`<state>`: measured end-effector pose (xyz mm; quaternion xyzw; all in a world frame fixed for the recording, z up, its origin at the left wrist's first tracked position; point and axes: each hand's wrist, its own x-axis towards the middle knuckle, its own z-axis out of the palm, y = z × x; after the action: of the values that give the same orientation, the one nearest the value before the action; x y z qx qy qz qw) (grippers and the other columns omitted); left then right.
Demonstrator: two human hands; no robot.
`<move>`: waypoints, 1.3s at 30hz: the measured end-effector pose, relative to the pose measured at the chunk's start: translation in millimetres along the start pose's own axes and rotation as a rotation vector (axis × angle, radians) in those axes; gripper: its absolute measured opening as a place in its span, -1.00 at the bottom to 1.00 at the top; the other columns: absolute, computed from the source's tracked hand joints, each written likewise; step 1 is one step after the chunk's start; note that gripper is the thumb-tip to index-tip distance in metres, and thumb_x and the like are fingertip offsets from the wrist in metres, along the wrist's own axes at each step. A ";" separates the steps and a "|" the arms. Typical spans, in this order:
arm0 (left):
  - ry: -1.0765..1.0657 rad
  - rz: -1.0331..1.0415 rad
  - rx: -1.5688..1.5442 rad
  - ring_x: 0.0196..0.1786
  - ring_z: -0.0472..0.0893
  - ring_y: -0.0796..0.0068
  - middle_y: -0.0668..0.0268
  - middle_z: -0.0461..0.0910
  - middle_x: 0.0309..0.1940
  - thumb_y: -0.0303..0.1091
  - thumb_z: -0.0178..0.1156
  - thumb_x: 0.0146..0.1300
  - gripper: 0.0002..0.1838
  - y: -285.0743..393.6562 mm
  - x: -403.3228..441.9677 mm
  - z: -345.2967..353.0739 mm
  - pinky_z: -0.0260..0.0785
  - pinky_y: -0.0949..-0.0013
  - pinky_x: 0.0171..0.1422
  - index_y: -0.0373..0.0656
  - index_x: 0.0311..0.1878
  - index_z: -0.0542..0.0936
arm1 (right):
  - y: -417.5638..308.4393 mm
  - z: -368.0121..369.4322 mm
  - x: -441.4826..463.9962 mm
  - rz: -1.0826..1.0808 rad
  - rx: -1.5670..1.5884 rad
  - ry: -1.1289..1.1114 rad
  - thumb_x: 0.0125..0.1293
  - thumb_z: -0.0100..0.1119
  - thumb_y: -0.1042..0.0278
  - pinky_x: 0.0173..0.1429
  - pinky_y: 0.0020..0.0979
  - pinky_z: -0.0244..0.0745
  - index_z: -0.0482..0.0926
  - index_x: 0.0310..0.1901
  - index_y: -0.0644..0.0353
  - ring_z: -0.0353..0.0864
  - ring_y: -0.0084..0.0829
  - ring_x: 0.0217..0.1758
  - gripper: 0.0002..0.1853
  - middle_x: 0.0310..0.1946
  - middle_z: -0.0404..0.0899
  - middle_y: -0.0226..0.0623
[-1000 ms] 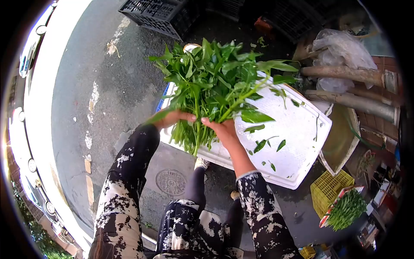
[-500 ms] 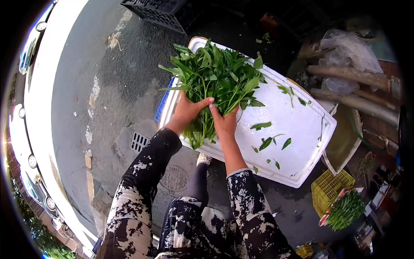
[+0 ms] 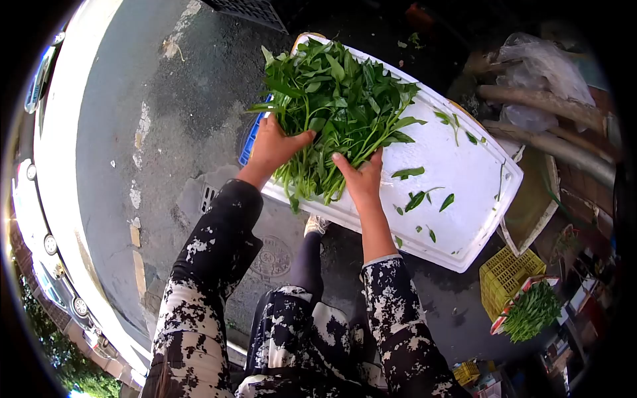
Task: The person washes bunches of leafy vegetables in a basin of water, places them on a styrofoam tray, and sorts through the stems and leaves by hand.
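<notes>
A large bunch of leafy greens (image 3: pixel 338 93) rests on the left part of a white foam lid or tray (image 3: pixel 451 212), its stems pointing toward me. My left hand (image 3: pixel 272 147) is at the left side of the bunch, thumb over the stems and the other fingers partly hidden by leaves. At the right side of the stems is my right hand (image 3: pixel 359 178), its thumb raised and its fingers partly under the greens. The thumbs are apart, with stems between the hands. Loose leaves (image 3: pixel 416 199) lie on the white surface to the right.
Blue plastic (image 3: pixel 252 140) shows under the tray's left edge. A black crate (image 3: pixel 255 10) stands beyond. On the right are pipes (image 3: pixel 544 103), a plastic bag (image 3: pixel 547 63), a yellow crate (image 3: pixel 505 278) and more greens (image 3: pixel 533 310). Parked cars line the far left.
The bunch has come down from above the tray onto it. My hands have moved apart from nearly touching thumbs to the two sides of the stems.
</notes>
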<state>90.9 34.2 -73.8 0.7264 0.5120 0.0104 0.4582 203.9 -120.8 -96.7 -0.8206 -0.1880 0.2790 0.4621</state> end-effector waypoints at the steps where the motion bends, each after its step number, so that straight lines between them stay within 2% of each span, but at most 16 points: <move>1: 0.248 -0.079 0.241 0.05 0.42 0.14 -0.03 0.33 0.04 -0.08 0.37 -0.12 -0.16 8.9 -15.7 -1.9 0.30 0.26 0.09 -0.39 0.13 0.22 | -0.4 -6.2 -5.1 0.056 0.057 0.012 -0.07 0.36 0.07 0.18 -0.17 0.14 0.12 0.13 0.43 0.23 -0.03 0.15 -0.14 0.10 0.24 0.12; 2: 0.216 -0.101 0.202 0.11 0.33 -0.01 -0.11 0.20 0.07 0.03 0.34 -0.13 -0.05 22.9 -30.2 -7.8 0.26 0.18 0.13 -0.41 0.16 0.09 | -0.8 -10.9 -9.5 0.166 -0.022 0.083 -0.10 0.38 -0.02 0.17 -0.20 0.17 0.11 0.14 0.45 0.26 -0.10 0.13 -0.07 0.10 0.23 0.12; 5: 0.470 0.229 0.299 -0.06 0.43 0.08 0.05 0.34 -0.09 -0.02 0.36 -0.17 -0.29 20.9 -46.9 9.1 0.32 0.13 -0.07 -0.28 -0.06 0.29 | -22.6 -26.7 -15.1 0.335 0.117 0.195 -0.14 0.39 -0.09 0.16 -0.22 0.21 0.14 0.14 0.44 0.29 -0.13 0.12 -0.04 0.05 0.28 0.07; 13: 0.234 0.067 0.302 -0.19 0.47 0.03 0.11 0.43 -0.22 -0.36 0.14 0.03 -0.77 2.6 -23.0 11.0 0.33 0.13 -0.12 -0.18 -0.24 0.40 | -10.5 -9.8 9.2 0.232 -0.072 -0.159 -0.14 0.38 0.17 -0.04 -0.31 0.40 0.40 -0.05 0.24 0.54 -0.16 -0.10 -0.40 -0.22 0.56 -0.10; 15: 0.244 0.082 0.033 -0.27 0.52 0.09 0.11 0.51 -0.32 -0.39 0.13 0.05 -0.78 -32.0 -5.7 5.2 0.35 0.19 -0.16 -0.21 -0.23 0.41 | 5.7 -14.1 7.5 0.121 0.111 -0.090 -0.09 0.33 0.28 -0.13 -0.35 0.42 0.43 -0.13 0.29 0.58 -0.24 -0.25 -0.53 -0.34 0.59 -0.19; 17: 0.179 -0.041 -0.353 -0.34 0.53 0.48 0.28 0.55 -0.38 -0.42 0.08 0.18 -0.85 -42.4 1.0 -5.7 0.36 0.40 -0.27 -0.23 -0.20 0.44 | 0.7 -28.6 2.6 0.299 0.450 -0.108 -0.04 0.25 0.42 -0.17 -0.44 0.40 0.45 -0.17 0.30 0.53 -0.42 -0.30 -0.65 -0.32 0.57 -0.28; 19: 0.097 -0.208 -0.787 -0.34 0.50 0.55 0.33 0.54 -0.38 -0.43 0.08 0.20 -0.84 -41.7 2.8 -16.3 0.36 0.44 -0.25 -0.22 -0.17 0.45 | -6.9 -39.4 -1.9 0.472 0.686 -0.025 0.00 0.17 0.53 -0.14 -0.51 0.34 0.47 -0.17 0.26 0.45 -0.57 -0.28 -0.71 -0.29 0.52 -0.39; 21: 0.102 -0.226 -0.838 -0.32 0.51 0.51 0.32 0.55 -0.39 -0.39 0.08 0.18 -0.83 -36.3 1.3 -18.1 0.36 0.43 -0.19 -0.25 -0.20 0.47 | -4.4 -40.5 -2.9 0.405 0.841 0.046 0.01 0.16 0.55 -0.13 -0.54 0.33 0.45 -0.14 0.23 0.45 -0.59 -0.24 -0.69 -0.26 0.51 -0.41; 25: 0.204 0.213 -0.188 -0.02 0.41 0.17 0.05 0.49 -0.27 -0.28 0.03 0.15 -0.76 -30.9 7.1 -4.7 0.23 0.24 0.06 -0.27 -0.27 0.52 | -15.2 -8.1 -5.8 0.289 0.851 0.084 0.03 0.15 0.56 -0.14 -0.56 0.34 0.43 -0.10 0.22 0.45 -0.61 -0.24 -0.67 -0.25 0.52 -0.44; 26: 0.011 0.144 -0.133 -0.05 0.40 0.21 0.09 0.45 -0.25 -0.32 0.02 0.13 -0.79 -24.4 7.6 1.2 0.22 0.28 0.02 -0.27 -0.28 0.50 | -10.6 9.5 -5.1 0.271 0.691 0.015 0.00 0.18 0.52 -0.18 -0.54 0.36 0.41 -0.08 0.23 0.46 -0.60 -0.28 -0.63 -0.27 0.52 -0.46; 29: -0.245 0.391 0.253 -0.01 0.34 0.05 0.05 0.40 -0.21 -0.32 0.04 0.10 -0.80 -17.2 8.3 4.2 0.19 0.22 0.08 -0.16 -0.25 0.56 | -16.9 66.0 2.8 0.037 0.033 0.115 -0.05 0.19 0.36 -0.07 -0.13 0.38 0.30 0.00 0.23 0.45 0.09 -0.16 -0.48 -0.19 0.44 0.10; 30: -0.205 0.359 -0.064 -0.09 0.40 0.19 0.13 0.45 -0.28 -0.33 0.06 0.09 -0.80 -42.2 16.9 11.9 0.23 0.31 -0.01 -0.17 -0.24 0.54 | -35.1 58.5 5.8 0.224 -0.107 -0.008 -0.05 0.19 0.34 -0.04 -0.11 0.38 0.24 0.05 0.25 0.42 0.06 -0.09 -0.42 -0.12 0.38 0.10; 31: -0.268 -0.071 -0.398 -0.20 0.42 0.41 0.31 0.46 -0.34 -0.31 0.08 0.10 -0.81 -41.9 19.5 10.7 0.24 0.39 -0.08 -0.18 -0.25 0.51 | -32.9 57.7 6.5 0.198 -0.137 -0.019 -0.04 0.19 0.28 0.00 -0.14 0.38 0.21 0.05 0.28 0.40 0.04 -0.03 -0.40 -0.07 0.35 0.09; 32: -0.281 -0.134 -0.454 -0.25 0.38 0.57 0.43 0.43 -0.37 -0.26 0.09 0.11 -0.81 -22.6 9.1 -0.3 0.22 0.46 -0.13 -0.16 -0.28 0.49 | -34.1 48.2 6.9 0.242 -0.199 -0.102 -0.04 0.21 0.21 0.01 -0.16 0.40 0.17 0.07 0.32 0.41 0.01 -0.03 -0.34 -0.03 0.32 0.07; 37: -0.142 0.088 -0.079 -0.32 0.35 0.44 0.29 0.38 -0.42 -0.36 0.02 0.09 -0.83 -50.5 23.2 0.9 0.21 0.39 -0.17 -0.23 -0.29 0.38 | -69.2 19.7 -5.2 0.458 -0.105 -0.161 -0.07 0.25 0.15 0.13 -0.11 0.30 -0.06 0.22 0.45 0.20 0.07 0.19 -0.07 0.16 0.07 0.16; 39: -0.121 -0.029 -0.074 -0.25 0.39 0.45 0.24 0.42 -0.32 -0.30 0.09 0.13 -0.77 -42.6 14.2 0.2 0.25 0.37 -0.16 -0.24 -0.25 0.37 | -69.0 10.1 -23.7 0.465 -0.051 -0.092 -0.10 0.28 0.16 0.22 -0.13 0.24 -0.16 0.23 0.52 0.18 0.06 0.22 0.02 0.22 -0.04 0.22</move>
<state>66.4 47.1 -109.2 0.7010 0.4930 -0.0212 0.5149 175.7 -92.9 -34.7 -0.8396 -0.0216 0.4102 0.3555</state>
